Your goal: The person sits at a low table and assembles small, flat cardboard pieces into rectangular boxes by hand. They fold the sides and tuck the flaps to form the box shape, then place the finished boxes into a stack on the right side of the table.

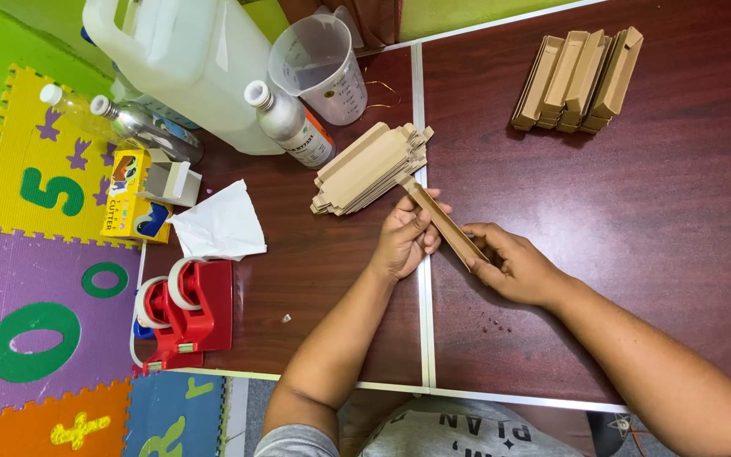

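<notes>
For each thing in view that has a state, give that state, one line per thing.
Left hand: closed on the cardboard strip.
Right hand: closed on the strip's other end.
Cardboard strip: flat, held above the table.
Flat cardboard stack: unfolded, lying loose.
Folded cardboard boxes: assembled, set in a row.
Measuring cup: upright, appears empty.
Metal bottle: capped, leaning.
Tape dispenser: loaded with tape.

2 dark brown tables (636, 254) pushed together; colourful foam puzzle mats (35, 279) on floor, green wall (467, 13).
</notes>
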